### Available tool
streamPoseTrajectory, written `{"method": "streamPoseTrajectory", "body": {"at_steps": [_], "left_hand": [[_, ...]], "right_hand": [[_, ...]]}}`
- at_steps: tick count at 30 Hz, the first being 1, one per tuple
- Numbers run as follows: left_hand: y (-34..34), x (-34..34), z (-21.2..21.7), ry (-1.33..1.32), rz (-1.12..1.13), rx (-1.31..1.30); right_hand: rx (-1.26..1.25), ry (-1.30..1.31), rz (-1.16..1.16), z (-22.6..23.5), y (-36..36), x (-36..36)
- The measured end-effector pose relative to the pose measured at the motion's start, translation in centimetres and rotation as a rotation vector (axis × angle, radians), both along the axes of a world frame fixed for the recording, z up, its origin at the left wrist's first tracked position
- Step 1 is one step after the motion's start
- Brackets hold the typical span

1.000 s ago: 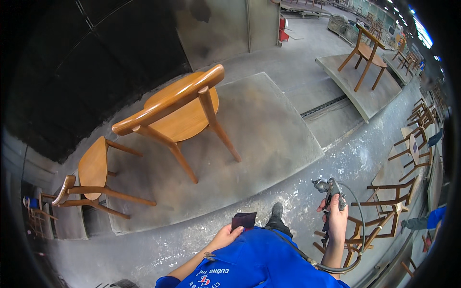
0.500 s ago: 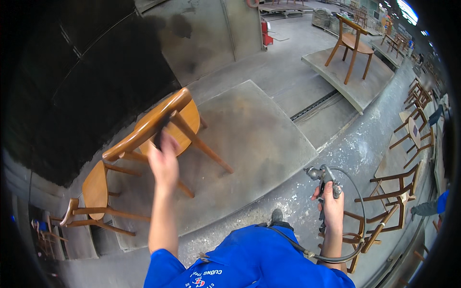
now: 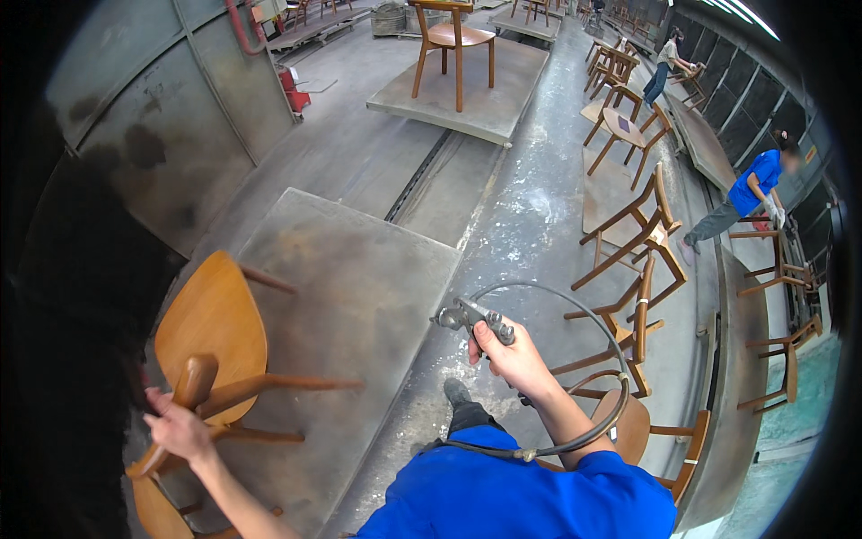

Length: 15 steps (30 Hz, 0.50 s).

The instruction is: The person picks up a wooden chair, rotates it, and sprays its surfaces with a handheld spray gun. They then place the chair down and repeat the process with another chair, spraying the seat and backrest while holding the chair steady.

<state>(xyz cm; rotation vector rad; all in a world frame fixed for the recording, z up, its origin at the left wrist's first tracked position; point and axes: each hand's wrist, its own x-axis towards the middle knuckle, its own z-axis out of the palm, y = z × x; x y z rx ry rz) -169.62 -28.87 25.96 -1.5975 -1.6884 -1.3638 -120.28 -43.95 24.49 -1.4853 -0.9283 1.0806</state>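
Observation:
My right hand [image 3: 510, 352] is closed around the handle of a metal spray gun [image 3: 471, 316], its nozzle pointing left over the platform's edge. A dark hose [image 3: 575, 301] loops from it round my forearm to my waist. At the far left, my left hand [image 3: 182, 429] is at the curved back rail [image 3: 193, 386] of a wooden chair, fingers bent. What lies in these fingers is lost against the black background. The chair has a rounded tan seat [image 3: 215, 328] and stands on a stained grey platform [image 3: 359, 260]. A second chair's seat [image 3: 154, 510] shows below it.
Another chair [image 3: 458, 38] stands on a farther platform [image 3: 404, 94], past a floor track [image 3: 417, 175]. Several wooden chairs [image 3: 655, 229] line the right side. A person in blue [image 3: 759, 184] bends there; another person [image 3: 663, 72] works farther back. A blackened wall [image 3: 90, 269] rises at left.
My view has swung right. My left hand, with a dark thing at its fingers earlier, has moved to the near end of the rail. My right hand has raised the spray gun forward and leftward.

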Motion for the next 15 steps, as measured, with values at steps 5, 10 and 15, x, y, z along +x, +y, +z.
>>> {"method": "streamPoseTrajectory", "body": {"at_steps": [5,10,15], "left_hand": [[-2.3,-11.5,2.3,-0.492,-0.404,-0.105],[-6.0,-11.9,-0.1,-0.549,-0.488,-0.131],[-8.5,-6.4,-1.5,-0.479,-0.398,0.03]], "right_hand": [[0.005,0.01,0.016,1.3,-1.9,-0.1],[0.007,0.033,-0.026,0.6,-3.4,0.2],[-0.008,0.146,-0.097,0.3,-5.2,0.9]]}}
